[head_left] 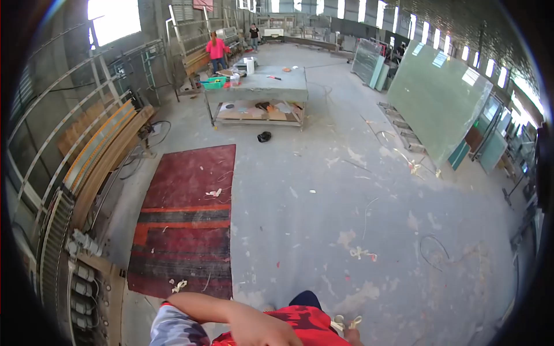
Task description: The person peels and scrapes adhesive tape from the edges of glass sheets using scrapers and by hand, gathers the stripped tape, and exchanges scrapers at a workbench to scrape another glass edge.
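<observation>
My left hand [265, 331] is at the bottom edge, in front of a red shirt [300, 323], its forearm bent across from a patterned sleeve [176, 327]. The back of this hand shows, but its fingers are cut off or hidden. Only a small part of my right hand [352, 335] appears at the lower right of the shirt. Cream-coloured strips [356, 322] lie right beside it; whether it holds them I cannot tell. A dark rounded object [306, 299] shows just beyond the shirt.
A red and black mat [187, 213] lies left on the grey floor. Ahead stands a worktable [271, 86] with a green basket [214, 83]. Large glass sheets [438, 98] lean at right; long profiles [107, 155] line the left. Two people [217, 51] are farther back.
</observation>
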{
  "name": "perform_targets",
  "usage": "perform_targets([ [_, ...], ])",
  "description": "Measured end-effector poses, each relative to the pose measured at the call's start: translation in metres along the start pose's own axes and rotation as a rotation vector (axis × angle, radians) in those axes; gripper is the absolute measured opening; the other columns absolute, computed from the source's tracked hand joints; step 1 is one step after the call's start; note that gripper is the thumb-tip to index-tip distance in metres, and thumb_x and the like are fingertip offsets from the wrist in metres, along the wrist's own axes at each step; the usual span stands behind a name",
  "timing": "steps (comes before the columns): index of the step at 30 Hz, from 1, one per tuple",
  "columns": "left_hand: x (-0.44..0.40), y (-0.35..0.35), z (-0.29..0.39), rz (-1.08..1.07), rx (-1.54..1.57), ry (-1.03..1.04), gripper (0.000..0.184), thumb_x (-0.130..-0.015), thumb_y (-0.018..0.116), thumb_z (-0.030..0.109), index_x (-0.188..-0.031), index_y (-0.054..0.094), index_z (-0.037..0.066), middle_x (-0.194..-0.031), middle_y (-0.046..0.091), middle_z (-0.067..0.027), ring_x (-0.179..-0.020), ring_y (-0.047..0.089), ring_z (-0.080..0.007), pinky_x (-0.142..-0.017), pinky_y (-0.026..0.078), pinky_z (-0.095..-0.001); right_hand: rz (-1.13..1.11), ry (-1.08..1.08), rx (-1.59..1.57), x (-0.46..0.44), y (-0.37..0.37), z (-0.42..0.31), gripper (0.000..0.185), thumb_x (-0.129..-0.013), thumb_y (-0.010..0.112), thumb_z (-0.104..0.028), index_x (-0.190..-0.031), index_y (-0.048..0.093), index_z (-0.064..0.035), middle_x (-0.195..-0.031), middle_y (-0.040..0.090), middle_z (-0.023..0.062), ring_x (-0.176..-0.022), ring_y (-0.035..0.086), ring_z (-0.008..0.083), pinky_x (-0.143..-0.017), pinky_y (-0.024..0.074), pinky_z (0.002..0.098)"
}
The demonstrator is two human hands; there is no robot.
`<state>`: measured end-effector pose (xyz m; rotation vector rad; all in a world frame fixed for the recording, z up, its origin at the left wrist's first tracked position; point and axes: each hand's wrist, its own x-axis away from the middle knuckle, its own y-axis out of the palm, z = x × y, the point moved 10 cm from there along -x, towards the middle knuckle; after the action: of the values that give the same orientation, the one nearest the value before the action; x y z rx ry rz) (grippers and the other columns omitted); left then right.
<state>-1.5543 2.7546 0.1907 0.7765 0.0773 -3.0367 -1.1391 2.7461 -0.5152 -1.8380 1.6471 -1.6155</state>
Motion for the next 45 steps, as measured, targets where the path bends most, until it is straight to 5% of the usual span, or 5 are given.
perform_targets([
  [11,0.207,-0.498,0.099,0.898,-0.980,0.668,0.023,-0.098,0.063,0.014,-0.104,0.043,0.003,-0.070,0.061,-0.0135,-0.050,0.056,-0.0254,-0.050,0.053,-0.0402,-0.042,-0.152,0.296,-0.319,-0.073,-0.347,0.035,-0.098,0.047,-0.033,-0.113,0.066,-0.0077,-0.111,0.068,0.0193,-0.104,0.063,0.0418,-0.087,0.0506,0.0544],
  [20,0.337,-0.817,0.118,0.700,-0.352,0.980,0.023,-0.105,0.054,0.021,-0.114,0.045,0.002,-0.080,0.062,-0.0174,-0.060,0.059,-0.0276,-0.056,0.050,-0.0402,0.375,-0.473,-0.145,-0.613,-0.344,-0.982,0.037,-0.096,0.062,-0.040,-0.092,0.063,-0.0025,-0.072,0.061,0.0147,-0.066,0.056,0.0286,-0.065,0.0454,0.0428],
  [26,0.438,-1.032,0.175,0.590,-0.483,1.144,0.021,-0.102,0.058,0.016,-0.109,0.047,-0.001,-0.080,0.062,-0.0184,-0.063,0.062,-0.0315,-0.059,0.054,-0.0435,0.363,-0.216,-0.039,-0.730,-0.305,-1.049,0.040,-0.095,0.060,-0.043,-0.088,0.067,-0.0050,-0.080,0.068,0.0179,-0.077,0.066,0.0357,-0.068,0.0496,0.0465],
  [32,0.502,-1.239,0.201,0.638,-0.539,0.559,0.026,-0.095,0.069,0.014,-0.107,0.054,-0.003,-0.076,0.064,-0.0125,-0.058,0.063,-0.0243,-0.052,0.053,-0.0357,-0.280,-0.018,0.504,-0.733,-0.075,-0.852,0.038,-0.094,0.047,-0.032,-0.114,0.067,-0.0072,-0.117,0.067,0.0233,-0.106,0.065,0.0411,-0.091,0.0518,0.0534],
  [45,0.810,-1.741,-0.088,1.691,-0.311,-0.812,0.023,-0.098,0.064,0.024,-0.099,0.066,0.001,-0.074,0.065,-0.0038,-0.067,0.057,-0.0101,-0.063,0.048,-0.0287,-0.134,-0.075,0.411,-1.205,-0.206,-1.220,0.042,-0.097,0.046,-0.035,-0.121,0.063,-0.0042,-0.126,0.061,0.0275,-0.112,0.062,0.0448,-0.093,0.0506,0.0536],
])
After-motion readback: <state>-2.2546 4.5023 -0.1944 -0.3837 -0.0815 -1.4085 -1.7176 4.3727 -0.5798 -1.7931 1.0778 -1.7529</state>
